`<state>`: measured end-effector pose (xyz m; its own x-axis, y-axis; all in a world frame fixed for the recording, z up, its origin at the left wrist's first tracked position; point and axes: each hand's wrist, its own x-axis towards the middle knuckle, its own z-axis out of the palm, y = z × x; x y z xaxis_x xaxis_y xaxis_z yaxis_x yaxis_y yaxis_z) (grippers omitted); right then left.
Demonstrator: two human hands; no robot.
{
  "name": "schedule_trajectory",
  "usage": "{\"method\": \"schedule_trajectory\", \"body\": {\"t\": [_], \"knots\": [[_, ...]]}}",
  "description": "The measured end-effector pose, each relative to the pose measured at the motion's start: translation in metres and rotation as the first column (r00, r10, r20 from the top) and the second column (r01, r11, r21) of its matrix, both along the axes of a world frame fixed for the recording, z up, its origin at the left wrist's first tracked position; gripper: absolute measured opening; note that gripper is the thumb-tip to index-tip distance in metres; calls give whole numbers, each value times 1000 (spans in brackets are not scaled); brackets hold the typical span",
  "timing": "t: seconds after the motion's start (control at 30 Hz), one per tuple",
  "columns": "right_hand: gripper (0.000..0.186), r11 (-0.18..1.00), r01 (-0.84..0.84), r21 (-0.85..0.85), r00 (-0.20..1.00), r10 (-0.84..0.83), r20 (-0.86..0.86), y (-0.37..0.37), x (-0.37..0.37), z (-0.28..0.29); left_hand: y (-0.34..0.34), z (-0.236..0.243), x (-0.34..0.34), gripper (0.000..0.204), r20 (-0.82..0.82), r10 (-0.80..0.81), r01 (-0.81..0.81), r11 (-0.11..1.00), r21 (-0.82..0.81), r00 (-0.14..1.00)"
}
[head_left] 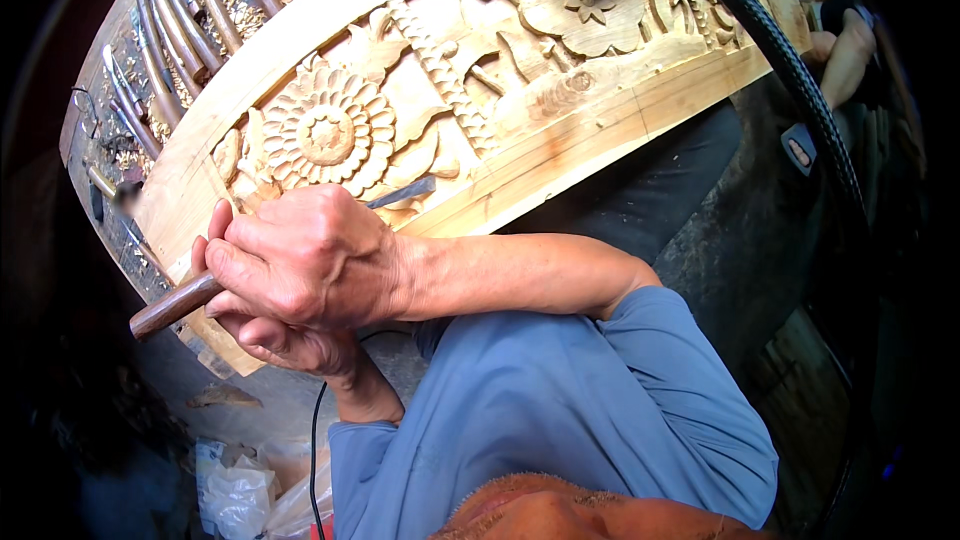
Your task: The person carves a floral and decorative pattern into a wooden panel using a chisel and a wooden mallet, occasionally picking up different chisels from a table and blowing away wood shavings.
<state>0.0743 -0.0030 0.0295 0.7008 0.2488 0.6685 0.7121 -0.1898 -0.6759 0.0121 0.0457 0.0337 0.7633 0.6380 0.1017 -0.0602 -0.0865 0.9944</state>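
Note:
A pale wooden panel (545,180) carved with a round flower (325,140), leaves and a twisted band lies across the bench. My right hand (295,250) is on top, closed round a chisel with a dark wooden handle (160,310); its steel blade (405,190) shows beyond my knuckles, over the carving at the lower right of the flower. My left hand (280,340) is closed beneath the right one at the handle, partly hidden by it, near the panel's lower left end.
Several carving tools (175,40) lie among shavings on the bench (85,140) along the top left. A black braided hose (820,110) crosses at the right, with another person's bare limb (848,55) behind it. Plastic bags (240,495) and a thin cable (318,440) are at the bottom left.

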Motion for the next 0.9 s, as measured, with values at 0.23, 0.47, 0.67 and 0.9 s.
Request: {"method": "schedule_trajectory", "body": {"t": [0.23, 0.47, 0.67, 0.9], "knots": [[35, 1000, 10, -10, 999, -10, -37, 0, 3, -1, 6, -1, -6, 82, -39, -6, 6, 1000, 0, 999], [40, 996, 39, -85, 997, -45, -62, 1, 5, -5, 21, -5, -12, 77, -76, -35, 30, 997, -71, 996], [36, 996, 33, -86, 994, -41, -103, 6, 5, -8, 28, -7, -12, 63, 12, -87, 87, 981, -176, 996], [24, 992, -53, -114, 998, 48, -45, -5, -2, -7, 24, 0, -19, 61, -37, -75, 70, 989, -133, 996]]}}
